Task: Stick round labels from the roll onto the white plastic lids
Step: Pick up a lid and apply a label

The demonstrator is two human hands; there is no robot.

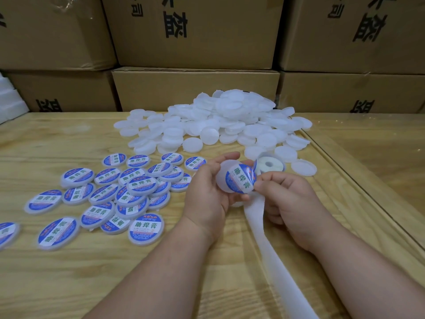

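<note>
Labelled lids (119,194) left, boxes (195,88) behind

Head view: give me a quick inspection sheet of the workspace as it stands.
Surface: pale wooden table.
Job's things: heap of bare white plastic lids at the back; spread of blue-and-white labelled lids on the left; label roll; white backing strip trailing toward the camera.
Clutter: nothing seen.
Hands: left hand holds a lid; right hand pinches a round label onto it.
Cables: nothing seen.
Surroundings: stacked brown cardboard boxes.
</note>
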